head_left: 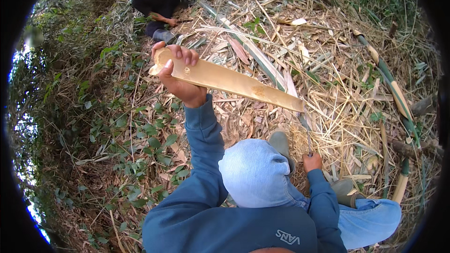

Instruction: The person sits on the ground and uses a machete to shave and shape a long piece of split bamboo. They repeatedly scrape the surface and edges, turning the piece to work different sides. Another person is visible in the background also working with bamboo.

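My left hand (186, 90) is raised and closed around the wide end of a split bamboo piece (229, 82), thumb on the pale inner face and fingers over its upper edge. The piece slants down to the right, and its narrower end hangs free above the litter. Low on the right, my right hand (312, 162) is closed on the handle of a knife (308, 133). Its thin blade, seen nearly edge-on, points away from me and reaches the bamboo's far end; whether they touch I cannot tell.
Pale shavings (337, 124) and dry leaves cover the ground. A long green bamboo length (262, 61) lies beyond my left hand's piece. Partly stripped bamboo poles (391, 82) stand along the right. Another person (157, 2) sits at the far left. My boots (281, 145) are close by.
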Demonstrator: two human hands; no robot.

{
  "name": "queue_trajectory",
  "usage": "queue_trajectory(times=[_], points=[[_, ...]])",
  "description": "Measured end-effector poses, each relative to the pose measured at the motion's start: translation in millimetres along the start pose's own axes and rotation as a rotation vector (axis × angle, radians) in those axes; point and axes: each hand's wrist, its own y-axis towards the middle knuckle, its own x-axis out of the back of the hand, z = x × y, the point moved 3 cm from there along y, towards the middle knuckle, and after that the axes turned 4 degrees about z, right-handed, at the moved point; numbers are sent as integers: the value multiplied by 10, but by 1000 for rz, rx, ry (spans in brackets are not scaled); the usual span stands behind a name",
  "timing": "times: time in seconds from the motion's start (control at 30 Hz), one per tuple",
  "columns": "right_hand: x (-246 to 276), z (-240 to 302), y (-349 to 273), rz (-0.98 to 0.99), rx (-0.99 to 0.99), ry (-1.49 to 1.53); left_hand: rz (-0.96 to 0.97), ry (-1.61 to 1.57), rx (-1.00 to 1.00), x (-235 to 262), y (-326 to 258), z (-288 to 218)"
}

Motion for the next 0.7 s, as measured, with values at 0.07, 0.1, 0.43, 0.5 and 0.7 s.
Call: queue_trajectory(times=[0.07, 0.1, 0.43, 0.5, 0.7], points=[[21, 36, 4, -1, -5, 24, -8, -4, -1, -12, 3, 5], [29, 30, -7, -5, -3, 27, -11, -6, -2, -22, -7, 9], [121, 77, -48, 5, -24, 34, -10, 2, 4, -108, 8, 31], [119, 88, -62, -12, -16, 28, -10, 0, 4, -102, 9, 37], [71, 114, -63, -14, 13, -6, -8, 17, -3, -40, 4, 13]])
